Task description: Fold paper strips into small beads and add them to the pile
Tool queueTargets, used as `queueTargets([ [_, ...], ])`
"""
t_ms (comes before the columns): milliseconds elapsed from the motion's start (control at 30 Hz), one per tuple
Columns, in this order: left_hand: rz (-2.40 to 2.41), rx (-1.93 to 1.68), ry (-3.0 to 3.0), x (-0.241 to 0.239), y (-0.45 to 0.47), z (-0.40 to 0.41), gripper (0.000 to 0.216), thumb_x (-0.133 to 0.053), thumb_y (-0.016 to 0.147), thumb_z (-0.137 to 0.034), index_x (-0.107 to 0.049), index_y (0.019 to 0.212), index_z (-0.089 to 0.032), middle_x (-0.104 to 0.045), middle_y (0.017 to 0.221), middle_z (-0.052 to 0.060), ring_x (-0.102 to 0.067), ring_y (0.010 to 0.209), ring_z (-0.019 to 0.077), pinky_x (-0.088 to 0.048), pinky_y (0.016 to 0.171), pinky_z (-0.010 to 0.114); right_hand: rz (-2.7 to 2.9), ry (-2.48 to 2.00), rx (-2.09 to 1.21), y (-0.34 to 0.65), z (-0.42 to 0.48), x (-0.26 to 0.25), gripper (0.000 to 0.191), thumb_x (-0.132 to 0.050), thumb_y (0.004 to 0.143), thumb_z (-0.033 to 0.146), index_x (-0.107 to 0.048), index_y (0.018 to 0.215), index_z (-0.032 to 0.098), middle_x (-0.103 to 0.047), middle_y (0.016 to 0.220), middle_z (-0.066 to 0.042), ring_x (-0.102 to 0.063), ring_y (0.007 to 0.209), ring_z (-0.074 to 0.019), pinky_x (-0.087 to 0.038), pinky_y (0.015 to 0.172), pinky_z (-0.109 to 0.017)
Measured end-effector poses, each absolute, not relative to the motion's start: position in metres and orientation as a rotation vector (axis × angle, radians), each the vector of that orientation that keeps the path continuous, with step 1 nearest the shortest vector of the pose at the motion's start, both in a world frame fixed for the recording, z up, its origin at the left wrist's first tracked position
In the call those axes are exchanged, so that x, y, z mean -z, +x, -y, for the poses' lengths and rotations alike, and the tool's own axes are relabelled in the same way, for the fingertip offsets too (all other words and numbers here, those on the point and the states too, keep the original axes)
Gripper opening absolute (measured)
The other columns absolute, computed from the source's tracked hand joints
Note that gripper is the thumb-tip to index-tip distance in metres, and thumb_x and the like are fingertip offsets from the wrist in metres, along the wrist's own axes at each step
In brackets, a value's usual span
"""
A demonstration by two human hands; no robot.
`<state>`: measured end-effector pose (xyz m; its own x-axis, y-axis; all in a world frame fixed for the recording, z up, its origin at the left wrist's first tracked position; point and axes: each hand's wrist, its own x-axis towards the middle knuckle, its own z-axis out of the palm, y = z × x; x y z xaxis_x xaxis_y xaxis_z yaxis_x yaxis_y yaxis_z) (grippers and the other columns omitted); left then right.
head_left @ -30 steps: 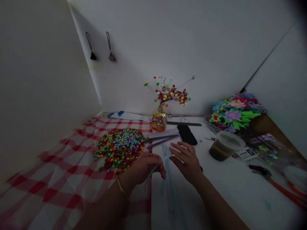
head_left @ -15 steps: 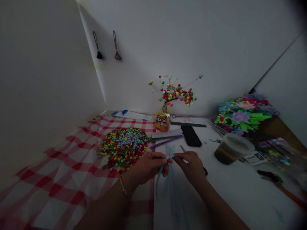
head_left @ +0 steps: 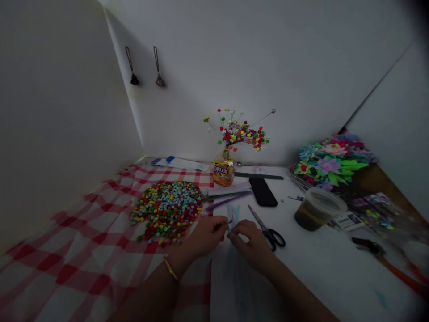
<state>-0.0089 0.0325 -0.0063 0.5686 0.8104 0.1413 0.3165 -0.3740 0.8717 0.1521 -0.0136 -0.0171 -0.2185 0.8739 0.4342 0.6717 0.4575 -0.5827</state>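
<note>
My left hand (head_left: 205,235), with a gold bangle at the wrist, is closed in a pinch on a light blue paper strip (head_left: 229,226). My right hand (head_left: 254,245) pinches the same strip from the other side, and the fingertips of both hands nearly meet. Most of the strip is hidden by the fingers. More pale blue paper strips (head_left: 238,279) lie on the white table beneath and beyond the hands. Left of my left hand a big heap of small coloured paper stars (head_left: 170,208) rests on a red checked cloth (head_left: 100,250).
Scissors (head_left: 267,229) lie just right of my right hand, below a black phone (head_left: 263,192). Farther right are a plastic tub (head_left: 318,210) with dark contents, pruning shears (head_left: 375,248) and fuzzy flowers (head_left: 330,163). A bottle (head_left: 224,172) of star stems stands at the back.
The strip's long tail that hung below my left hand no longer shows. My right hand has moved lower and turned inward, uncovering the scissors. The view has shifted slightly.
</note>
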Motion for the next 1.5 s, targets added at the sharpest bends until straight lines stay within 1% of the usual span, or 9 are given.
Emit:
queueTargets([
  [167, -0.804, -0.609, 2.318, 0.011, -0.009, -0.028, 0.016, -0.044, 0.072, -0.009, -0.059, 0.07, -0.016, -0.055, 0.061, -0.001, -0.048, 0.059, 0.0118, -0.032, 0.056, 0.022, 1.868, -1.409, -0.364, 0.153, 0.014, 0.011, 0.022, -0.052, 0.079, 0.025, -0.054, 0.059, 0.018, -0.057, 0.061, 0.0, -0.055, 0.065, -0.0154, -0.04, 0.067, -0.029],
  [300, -0.79, -0.641, 2.394, 0.015, -0.008, -0.026, 0.013, -0.049, 0.073, -0.014, -0.061, 0.068, -0.015, -0.057, 0.06, 0.001, -0.049, 0.058, 0.0133, -0.031, 0.056, 0.024, 1.778, -1.426, -0.564, 0.153, 0.014, 0.01, 0.025, -0.053, 0.077, 0.028, -0.051, 0.055, 0.019, -0.053, 0.056, 0.002, -0.052, 0.059, -0.0144, -0.039, 0.056, -0.027],
  [400, -0.797, -0.645, 2.195, 0.009, -0.007, -0.024, 0.022, -0.046, 0.079, -0.021, -0.058, 0.061, -0.016, -0.057, 0.058, 0.002, -0.05, 0.056, 0.0129, -0.032, 0.055, 0.023, 1.596, -1.323, -0.843, 0.155, 0.014, 0.011, 0.027, -0.052, 0.079, 0.033, -0.053, 0.057, 0.019, -0.053, 0.055, 0.002, -0.052, 0.057, -0.0137, -0.042, 0.055, -0.026],
  [500, -0.795, -0.621, 1.819, -0.001, -0.007, -0.023, 0.027, -0.044, 0.083, -0.027, -0.056, 0.061, -0.016, -0.058, 0.058, 0.002, -0.052, 0.054, 0.0123, -0.037, 0.053, 0.022, 1.404, -1.176, -0.96, 0.158, 0.014, 0.011, 0.018, -0.055, 0.079, 0.034, -0.059, 0.07, 0.019, -0.061, 0.067, 0.0, -0.058, 0.067, -0.0155, -0.048, 0.064, -0.029],
  [567, -0.728, -0.652, 1.657, -0.004, -0.006, -0.022, 0.028, -0.046, 0.083, -0.032, -0.056, 0.063, -0.015, -0.059, 0.058, 0.002, -0.052, 0.052, 0.0116, -0.039, 0.054, 0.023, 1.422, -1.13, -0.915, 0.16, 0.014, 0.013, 0.016, -0.061, 0.075, 0.031, -0.064, 0.087, 0.021, -0.066, 0.086, -0.004, -0.061, 0.081, -0.0184, -0.049, 0.073, -0.032],
  [667, -0.634, -0.693, 1.478, -0.001, -0.007, -0.025, 0.025, -0.05, 0.081, -0.035, -0.056, 0.067, -0.015, -0.059, 0.055, 0.0, -0.051, 0.047, 0.0107, -0.039, 0.052, 0.024, 1.555, -1.146, -0.824, 0.16, 0.014, 0.016, 0.03, -0.065, 0.071, 0.027, -0.064, 0.101, 0.024, -0.067, 0.102, -0.005, -0.061, 0.094, -0.021, -0.048, 0.082, -0.036],
  [900, -0.671, -0.759, 1.292, 0.01, -0.007, -0.031, 0.028, -0.058, 0.077, -0.034, -0.052, 0.059, -0.014, -0.053, 0.046, -0.002, -0.045, 0.042, 0.008, -0.035, 0.048, 0.022, 1.568, -1.343, -0.707, 0.158, 0.011, 0.018, 0.019, -0.065, 0.071, 0.029, -0.068, 0.087, 0.021, -0.07, 0.084, -0.004, -0.065, 0.082, -0.021, -0.051, 0.077, -0.037],
  [1333, -0.653, -0.699, 1.114, 0.004, -0.009, -0.029, 0.027, -0.066, 0.07, -0.037, -0.06, 0.065, -0.011, -0.06, 0.055, 0.003, -0.053, 0.049, 0.011, -0.041, 0.052, 0.024, 1.574, -1.28, -0.616, 0.158, 0.014, 0.015, 0.01, -0.06, 0.073, 0.022, -0.064, 0.082, 0.02, -0.067, 0.08, -0.002, -0.062, 0.078, -0.0188, -0.049, 0.075, -0.033],
  [1500, -0.593, -0.659, 1.101, 0.004, -0.012, -0.029, 0.022, -0.068, 0.068, -0.031, -0.065, 0.065, -0.01, -0.065, 0.063, 0.006, -0.057, 0.058, 0.0133, -0.044, 0.06, 0.027, 1.576, -1.257, -0.622, 0.158, 0.015, 0.015, 0.01, -0.059, 0.072, 0.02, -0.064, 0.081, 0.02, -0.066, 0.08, -0.003, -0.062, 0.078, -0.0188, -0.049, 0.074, -0.033],
])
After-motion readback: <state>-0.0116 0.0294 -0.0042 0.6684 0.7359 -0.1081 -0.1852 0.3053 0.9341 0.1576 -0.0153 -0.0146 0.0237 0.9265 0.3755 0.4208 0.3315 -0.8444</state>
